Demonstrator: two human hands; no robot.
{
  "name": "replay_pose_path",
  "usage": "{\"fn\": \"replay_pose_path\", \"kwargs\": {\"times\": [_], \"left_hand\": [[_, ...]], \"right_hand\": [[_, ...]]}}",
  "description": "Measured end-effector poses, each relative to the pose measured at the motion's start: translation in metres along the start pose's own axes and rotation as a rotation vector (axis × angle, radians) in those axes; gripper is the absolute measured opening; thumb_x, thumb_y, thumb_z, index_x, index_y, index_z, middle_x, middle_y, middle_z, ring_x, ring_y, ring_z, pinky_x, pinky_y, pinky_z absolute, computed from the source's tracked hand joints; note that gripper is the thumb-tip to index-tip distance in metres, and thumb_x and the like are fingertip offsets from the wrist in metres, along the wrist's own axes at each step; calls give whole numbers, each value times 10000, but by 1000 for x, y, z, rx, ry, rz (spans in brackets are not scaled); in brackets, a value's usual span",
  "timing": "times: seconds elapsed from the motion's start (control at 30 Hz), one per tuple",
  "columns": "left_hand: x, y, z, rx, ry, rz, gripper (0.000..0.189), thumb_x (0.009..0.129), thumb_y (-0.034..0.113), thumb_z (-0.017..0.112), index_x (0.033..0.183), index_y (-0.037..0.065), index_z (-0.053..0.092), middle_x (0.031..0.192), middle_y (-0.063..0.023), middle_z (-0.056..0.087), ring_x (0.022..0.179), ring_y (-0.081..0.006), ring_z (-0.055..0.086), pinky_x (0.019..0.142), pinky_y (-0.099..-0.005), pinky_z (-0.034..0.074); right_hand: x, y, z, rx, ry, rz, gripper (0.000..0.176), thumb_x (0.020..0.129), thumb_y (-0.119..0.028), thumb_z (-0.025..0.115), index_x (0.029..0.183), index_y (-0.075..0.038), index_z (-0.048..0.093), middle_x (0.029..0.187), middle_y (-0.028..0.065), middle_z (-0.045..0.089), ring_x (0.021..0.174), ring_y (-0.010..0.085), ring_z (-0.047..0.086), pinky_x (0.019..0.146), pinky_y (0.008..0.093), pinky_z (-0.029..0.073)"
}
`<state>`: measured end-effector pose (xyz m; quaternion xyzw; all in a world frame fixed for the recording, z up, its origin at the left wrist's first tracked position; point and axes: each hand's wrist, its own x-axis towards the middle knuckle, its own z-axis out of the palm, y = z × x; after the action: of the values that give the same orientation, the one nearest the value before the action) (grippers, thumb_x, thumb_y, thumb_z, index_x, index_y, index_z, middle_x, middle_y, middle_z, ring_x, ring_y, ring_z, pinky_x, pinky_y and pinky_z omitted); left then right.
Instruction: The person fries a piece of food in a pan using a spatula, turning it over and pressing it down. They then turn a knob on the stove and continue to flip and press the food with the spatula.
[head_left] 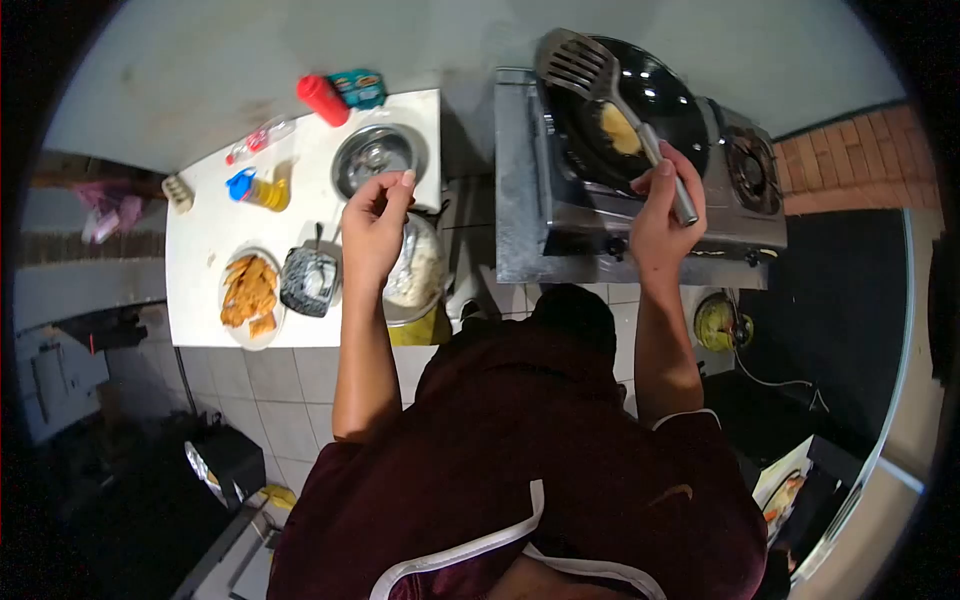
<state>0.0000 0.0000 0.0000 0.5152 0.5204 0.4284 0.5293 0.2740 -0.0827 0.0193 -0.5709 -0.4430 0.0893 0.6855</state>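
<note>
My right hand (668, 205) is wrapped round the handle of a slotted metal spatula (582, 66), whose head is over the left side of a black pan (660, 92). In the pan lies a pale yellow piece of food (620, 130), partly crossed by the spatula. My left hand (378, 218) is raised near a steel bowl (372, 158), its thumb and fingertips pressed together; anything between them is too small to make out. Below it, partly hidden by my hand, a large bowl (418, 275) holds a white mixture.
On the white table (205, 300) are a plate of fried pieces (248, 292), a black square container (308, 280), an oil bottle with a blue cap (260, 190), a red bottle (324, 100) and a teal packet (358, 88). The stove's second burner (752, 172) is at the right.
</note>
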Motion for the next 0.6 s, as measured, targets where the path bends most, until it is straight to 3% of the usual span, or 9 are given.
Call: {"fn": "replay_pose_path", "kwargs": {"times": [0.07, 0.1, 0.17, 0.23, 0.37, 0.43, 0.57, 0.6], "left_hand": [[9, 4, 4, 12, -55, 79, 205, 874, 210, 624, 928, 13, 635, 699, 47, 543, 608, -28, 449, 542, -176, 348], [10, 10, 55, 15, -58, 100, 200, 876, 207, 620, 924, 14, 635, 705, 47, 547, 612, -29, 454, 543, -181, 355], [19, 15, 75, 8, -57, 130, 208, 880, 217, 615, 923, 15, 636, 709, 45, 550, 608, -31, 454, 544, -188, 363], [24, 30, 93, 66, -32, 150, 228, 886, 238, 607, 928, 16, 636, 712, 36, 544, 616, -39, 452, 558, -189, 369], [24, 49, 134, 58, 49, 142, 239, 883, 225, 611, 923, -10, 631, 710, 22, 544, 620, -43, 456, 558, -188, 368], [23, 55, 153, 88, 82, 138, 233, 885, 220, 607, 922, -8, 631, 703, 22, 545, 611, -42, 450, 552, -188, 364], [33, 72, 177, 141, 149, 175, 232, 883, 240, 611, 910, 10, 631, 700, 35, 537, 606, -37, 438, 553, -187, 359], [32, 79, 183, 147, 190, 202, 242, 880, 251, 616, 916, 13, 627, 711, 37, 538, 612, -35, 439, 560, -186, 364]], "right_hand": [[5, 8, -13, -127, 59, 80, 225, 928, -136, 517, 1092, -19, 616, 813, 43, 631, 665, 68, 574, 603, 220, 480], [34, 29, -63, -123, 71, 58, 225, 928, -136, 517, 1092, -19, 616, 813, 43, 631, 665, 68, 574, 603, 220, 480], [49, 53, -90, -194, 107, 165, 220, 926, -152, 527, 1058, -9, 630, 789, 39, 631, 656, 61, 577, 584, 216, 471], [61, 69, -107, -228, 94, 149, 224, 915, -167, 548, 1041, -3, 634, 773, 45, 634, 652, 68, 584, 574, 222, 470], [80, 81, -126, -277, -8, 256, 212, 897, -174, 571, 1025, -18, 633, 742, 50, 638, 639, 83, 590, 571, 236, 470], [89, 85, -129, -147, -80, 301, 192, 896, -169, 567, 1002, -27, 641, 698, 52, 628, 633, 80, 591, 565, 237, 464], [103, 113, -138, -306, -228, 165, 196, 902, -181, 563, 1002, -31, 641, 668, 33, 612, 575, 90, 596, 548, 232, 467], [106, 112, -138, -269, -250, 182, 185, 882, -182, 579, 982, -40, 643, 720, 99, 632, 644, 180, 630, 598, 280, 482]]}}
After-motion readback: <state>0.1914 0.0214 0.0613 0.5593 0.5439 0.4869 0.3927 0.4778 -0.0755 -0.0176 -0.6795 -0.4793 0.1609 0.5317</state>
